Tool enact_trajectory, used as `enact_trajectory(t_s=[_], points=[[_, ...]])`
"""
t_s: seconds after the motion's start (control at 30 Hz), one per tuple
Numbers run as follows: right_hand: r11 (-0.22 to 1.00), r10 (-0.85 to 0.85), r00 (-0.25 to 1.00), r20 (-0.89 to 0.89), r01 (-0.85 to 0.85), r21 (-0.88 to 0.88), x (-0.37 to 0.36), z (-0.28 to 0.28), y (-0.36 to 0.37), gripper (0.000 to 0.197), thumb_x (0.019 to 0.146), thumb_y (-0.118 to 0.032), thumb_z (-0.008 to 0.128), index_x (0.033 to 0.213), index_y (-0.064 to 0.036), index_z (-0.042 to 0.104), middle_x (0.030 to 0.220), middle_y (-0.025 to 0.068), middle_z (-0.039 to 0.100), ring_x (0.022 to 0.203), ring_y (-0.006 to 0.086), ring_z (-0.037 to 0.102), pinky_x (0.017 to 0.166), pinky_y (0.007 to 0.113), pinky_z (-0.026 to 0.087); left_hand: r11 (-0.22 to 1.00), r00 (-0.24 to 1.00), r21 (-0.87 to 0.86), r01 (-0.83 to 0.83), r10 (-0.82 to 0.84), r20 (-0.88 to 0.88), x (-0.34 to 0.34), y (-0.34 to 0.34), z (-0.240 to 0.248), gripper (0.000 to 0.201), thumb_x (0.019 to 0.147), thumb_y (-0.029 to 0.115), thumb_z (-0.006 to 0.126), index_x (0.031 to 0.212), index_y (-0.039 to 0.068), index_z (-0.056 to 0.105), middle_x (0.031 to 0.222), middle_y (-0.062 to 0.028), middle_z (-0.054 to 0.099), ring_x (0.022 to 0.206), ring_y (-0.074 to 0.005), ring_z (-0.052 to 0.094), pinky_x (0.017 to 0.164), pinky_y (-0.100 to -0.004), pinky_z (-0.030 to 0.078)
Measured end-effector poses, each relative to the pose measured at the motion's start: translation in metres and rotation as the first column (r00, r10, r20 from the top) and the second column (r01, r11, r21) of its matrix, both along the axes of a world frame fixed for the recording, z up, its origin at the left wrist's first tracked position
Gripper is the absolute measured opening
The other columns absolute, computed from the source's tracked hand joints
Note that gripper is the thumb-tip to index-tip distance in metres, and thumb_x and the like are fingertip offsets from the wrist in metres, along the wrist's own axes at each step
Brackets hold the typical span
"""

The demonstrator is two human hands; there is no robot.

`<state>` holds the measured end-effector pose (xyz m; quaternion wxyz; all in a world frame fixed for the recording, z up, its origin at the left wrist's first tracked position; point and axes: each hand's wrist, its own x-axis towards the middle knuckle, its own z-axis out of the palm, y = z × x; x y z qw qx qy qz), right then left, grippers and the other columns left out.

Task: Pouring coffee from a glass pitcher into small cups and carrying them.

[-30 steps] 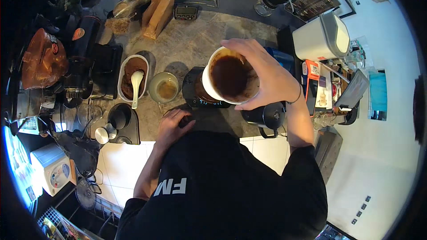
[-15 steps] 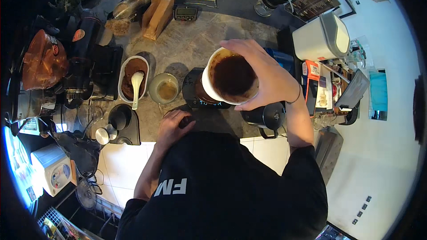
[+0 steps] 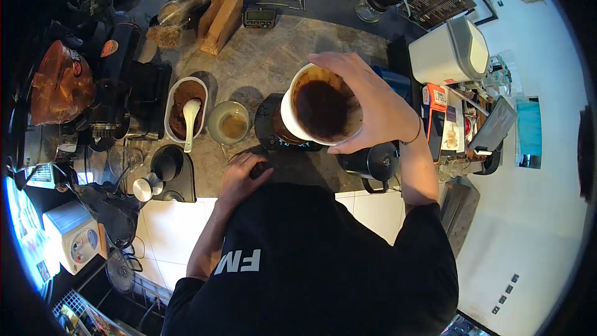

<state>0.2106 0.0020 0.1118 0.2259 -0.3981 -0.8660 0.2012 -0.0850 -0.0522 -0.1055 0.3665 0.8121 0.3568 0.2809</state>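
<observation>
My right hand (image 3: 376, 102) grips a white cup (image 3: 291, 118) by its right side, thumb toward me and fingers at the far rim. Dark brown coffee (image 3: 320, 109) lies inside it, and brown residue coats the wall. The cup is tilted to the left above a black scale (image 3: 267, 127) with a lit display. Part of a dark-filled vessel (image 3: 285, 134) shows on the scale, mostly hidden by the cup. At the counter's near edge rests my left hand (image 3: 242, 177), fingers loosely bent, thumb apart, with nothing visible in it. Nearby stands a glass (image 3: 229, 123) with a little brownish liquid.
An oval white container (image 3: 169, 109) of brown powder holds a pale spoon (image 3: 191, 121). A black kettle-like pitcher (image 3: 380, 162) sits below my right forearm. Farther back are a brown paper bag (image 3: 221, 22), a small timer (image 3: 259, 18) and a grinder (image 3: 379, 1).
The cup has shifted slightly left and its tilt has changed a little, with the coffee's surface looking lower inside. My left hand stays in place.
</observation>
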Motion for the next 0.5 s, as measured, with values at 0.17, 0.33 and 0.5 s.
enact_trajectory(t_s=[0.17, 0.33, 0.5], points=[[1.000, -0.004, 1.000, 0.019, 0.004, -0.004, -0.0035, 0.0032, -0.0016, 0.114, 0.050, -0.030, 0.091, 0.148, -0.0091, 0.036, 0.135, 0.0154, 0.049, 0.120, 0.0367, 0.048, 0.107, 0.043, 0.037, 1.000, 1.000, 0.008, -0.003, 0.003, 0.004, 0.0002, 0.0002, -0.0002, 0.026, 0.079, 0.020, 0.079, 0.095, 0.005, 0.065, 0.087, -0.0085, 0.065, 0.080, -0.0273, 0.065, 0.075, -0.0375, 0.052], [1.000, 0.009, 1.000, -0.008, -0.009, 0.028, -0.0007, 0.0002, 0.0002, 0.115, 0.049, -0.029, 0.091, 0.148, -0.0100, 0.035, 0.137, 0.0149, 0.048, 0.120, 0.0363, 0.048, 0.107, 0.043, 0.038, 1.000, 1.000, -0.011, -0.011, 0.011, -0.016, 0.0000, -0.0010, -0.0002, 0.025, 0.079, 0.020, 0.079, 0.095, 0.005, 0.065, 0.087, -0.0078, 0.066, 0.081, -0.0270, 0.065, 0.075, -0.0378, 0.053], [1.000, 0.013, 1.000, -0.006, -0.013, 0.000, -0.0016, -0.0013, -0.0004, 0.115, 0.050, -0.028, 0.091, 0.149, -0.0116, 0.035, 0.137, 0.0141, 0.049, 0.119, 0.0357, 0.049, 0.106, 0.043, 0.039, 1.000, 1.000, -0.004, -0.012, 0.012, -0.019, 0.0008, -0.0012, -0.0003, 0.025, 0.079, 0.021, 0.078, 0.095, 0.007, 0.066, 0.088, -0.0073, 0.066, 0.081, -0.0268, 0.066, 0.075, -0.0376, 0.053]])
